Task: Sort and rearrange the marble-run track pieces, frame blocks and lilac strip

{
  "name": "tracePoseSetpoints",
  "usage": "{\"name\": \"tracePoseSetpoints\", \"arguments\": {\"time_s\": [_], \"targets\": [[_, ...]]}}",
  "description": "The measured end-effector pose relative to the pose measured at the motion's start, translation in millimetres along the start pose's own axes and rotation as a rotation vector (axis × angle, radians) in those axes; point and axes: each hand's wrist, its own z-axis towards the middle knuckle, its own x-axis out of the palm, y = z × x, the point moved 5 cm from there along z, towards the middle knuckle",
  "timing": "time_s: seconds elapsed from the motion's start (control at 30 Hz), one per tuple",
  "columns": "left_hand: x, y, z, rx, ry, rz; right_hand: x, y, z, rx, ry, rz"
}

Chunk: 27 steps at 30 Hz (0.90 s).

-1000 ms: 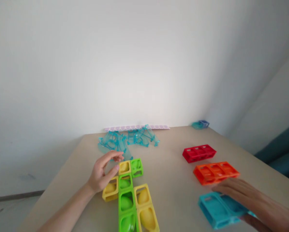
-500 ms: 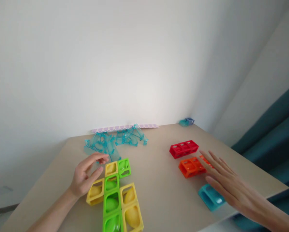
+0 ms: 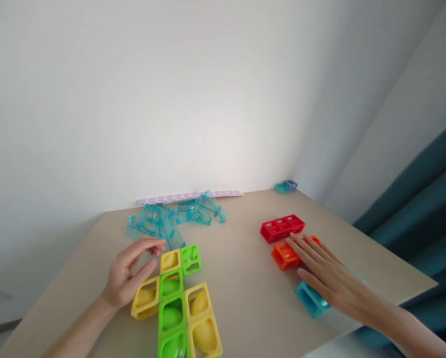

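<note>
My right fingers [image 3: 308, 255] outstretched, gripping nothing, over orange block [image 3: 283, 256], contact unclear; block's long axis left-to-right, blue block [image 3: 309, 300] nearer me. Left fingers [image 3: 143, 243] half-curled, empty, beside yellow-green blocks [image 3: 172, 298].

The right hand [image 3: 332, 281] hides the middle of the orange block row [image 3: 286, 256] and most of the blue block row [image 3: 312, 301] — whether it touches either cannot be told. The bottom edge cuts off the near end of the green column [image 3: 171, 313] and the left forearm [image 3: 83, 325], while the curtain [image 3: 424, 184] runs out at the right. The clear teal pieces [image 3: 195, 210] overlap too much to count, and the bluish items [image 3: 285, 187] in the far corner are too small to identify.
</note>
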Motion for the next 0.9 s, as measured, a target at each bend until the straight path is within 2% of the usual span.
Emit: {"name": "tracePoseSetpoints", "arguments": {"time_s": [0.27, 0.5, 0.73, 0.9], "targets": [[1.1, -2, 1, 0.005, 0.009, -0.016, 0, -11, 1, 0.075, 0.049, 0.023], [1.2, -4, 2, 0.008, 0.005, -0.032, 2, -23, 32, 0.095, 0.080, 0.082], [1.2, -5, 2, 0.030, 0.022, -0.046, 5, -17, 45, 0.101, 0.119, 0.053], [0.9, -5, 2, 0.019, 0.014, -0.024, 3, -12, 46, 0.098, 0.093, 0.067]]}}
